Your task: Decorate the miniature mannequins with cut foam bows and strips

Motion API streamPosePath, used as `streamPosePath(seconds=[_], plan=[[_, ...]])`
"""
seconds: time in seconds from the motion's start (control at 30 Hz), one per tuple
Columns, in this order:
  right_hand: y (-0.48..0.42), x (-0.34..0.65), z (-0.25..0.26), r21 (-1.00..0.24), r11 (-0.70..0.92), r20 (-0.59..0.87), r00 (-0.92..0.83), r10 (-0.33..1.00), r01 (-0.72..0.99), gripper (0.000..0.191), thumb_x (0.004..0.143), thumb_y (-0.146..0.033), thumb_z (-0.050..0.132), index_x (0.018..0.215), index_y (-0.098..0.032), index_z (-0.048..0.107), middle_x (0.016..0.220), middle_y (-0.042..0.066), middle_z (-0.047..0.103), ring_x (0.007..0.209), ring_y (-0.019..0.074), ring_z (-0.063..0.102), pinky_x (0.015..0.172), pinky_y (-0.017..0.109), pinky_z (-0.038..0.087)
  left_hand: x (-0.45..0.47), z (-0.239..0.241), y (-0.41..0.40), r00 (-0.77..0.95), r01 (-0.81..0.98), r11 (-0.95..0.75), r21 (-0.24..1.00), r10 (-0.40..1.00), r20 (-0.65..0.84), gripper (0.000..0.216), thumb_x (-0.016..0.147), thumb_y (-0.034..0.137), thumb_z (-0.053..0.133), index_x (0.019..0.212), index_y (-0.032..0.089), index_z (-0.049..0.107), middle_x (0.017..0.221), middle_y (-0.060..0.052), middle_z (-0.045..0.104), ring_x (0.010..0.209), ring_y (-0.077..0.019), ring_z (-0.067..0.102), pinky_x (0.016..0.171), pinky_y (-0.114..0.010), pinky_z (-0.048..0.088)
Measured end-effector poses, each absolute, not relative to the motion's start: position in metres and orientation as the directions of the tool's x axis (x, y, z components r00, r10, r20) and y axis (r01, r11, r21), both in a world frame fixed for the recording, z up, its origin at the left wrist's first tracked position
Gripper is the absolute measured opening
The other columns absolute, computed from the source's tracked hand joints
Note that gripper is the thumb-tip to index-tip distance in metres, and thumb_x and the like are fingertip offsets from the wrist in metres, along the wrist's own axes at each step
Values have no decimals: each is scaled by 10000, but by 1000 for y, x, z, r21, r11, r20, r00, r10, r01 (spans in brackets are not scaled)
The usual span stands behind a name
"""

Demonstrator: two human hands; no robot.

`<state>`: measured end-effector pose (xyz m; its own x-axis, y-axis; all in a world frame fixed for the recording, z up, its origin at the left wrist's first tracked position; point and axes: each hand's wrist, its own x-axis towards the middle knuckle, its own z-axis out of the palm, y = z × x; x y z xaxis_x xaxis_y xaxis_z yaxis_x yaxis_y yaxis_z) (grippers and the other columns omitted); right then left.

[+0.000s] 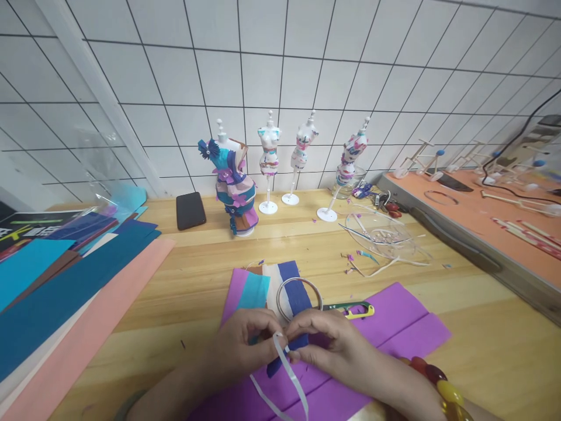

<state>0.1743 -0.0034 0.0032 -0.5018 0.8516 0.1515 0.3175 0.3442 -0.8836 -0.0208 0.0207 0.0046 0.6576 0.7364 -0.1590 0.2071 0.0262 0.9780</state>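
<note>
My left hand (pixel 254 342) and my right hand (pixel 331 342) meet low in the middle, thumbs and fingers pinched close together. Between them runs a narrow white strip of tape (pixel 293 374), its tail looping down toward me; the left fingers grip it near its upper end. A small piece of dark blue crepe paper (pixel 274 367) shows under the fingertips, and the right fingers seem to pinch part of it. Below lies a large purple crepe paper sheet (pixel 390 333). Just beyond are a silver ring (pixel 321 295), green-and-yellow thread snips (pixel 363 310) and crepe strips in turquoise (pixel 254 290), white and blue.
A dressed mannequin (pixel 236 193) and smaller ones (pixel 268 152) stand along the tiled wall. A black phone (pixel 190 210) lies left of them. Coloured paper sheets (pixel 87 292) cover the left side. Clear tape coils (pixel 381 234) and scraps lie at right, beside a raised orange board (pixel 473 210).
</note>
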Motion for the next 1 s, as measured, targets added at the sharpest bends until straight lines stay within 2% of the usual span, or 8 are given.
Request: streamPosePath(seconds=[0.2,0.37,0.67,0.83,1.0], plan=[[-4,174,3,-874,346,143,-499,855,342,94,775,-212,649,860,-173,637,780,11,695,714,115,627,654,215,482,-23,5,22,685,209,84,974,699,-207,188,784,289,556,690,137,612,714,5,524,672,-107,463,645,-233,372],[-4,175,2,-881,374,178,-530,829,291,88,797,-226,628,847,-153,630,773,25,693,703,108,630,657,199,481,-23,1,22,706,164,139,977,675,-215,182,773,300,576,700,140,621,712,8,527,672,-105,471,633,-220,371],[-4,174,7,-872,376,160,-544,824,313,77,810,-225,611,819,-151,628,763,28,695,693,101,636,665,183,480,-24,-4,22,693,175,126,976,689,-213,193,771,317,579,714,138,622,692,3,542,626,-98,479,589,-217,373],[-4,173,12,-873,360,132,-550,824,330,75,823,-218,592,827,-148,620,777,37,689,713,107,638,674,190,487,-23,-7,22,683,134,211,968,688,-245,210,739,341,618,714,133,631,631,21,534,587,-85,452,556,-207,341],[-6,173,11,-856,411,180,-562,807,315,50,828,-193,587,822,-150,612,788,32,686,722,96,633,687,180,475,-21,-6,24,672,82,299,951,688,-274,227,663,321,702,734,128,608,622,12,575,574,-85,485,543,-204,343]])
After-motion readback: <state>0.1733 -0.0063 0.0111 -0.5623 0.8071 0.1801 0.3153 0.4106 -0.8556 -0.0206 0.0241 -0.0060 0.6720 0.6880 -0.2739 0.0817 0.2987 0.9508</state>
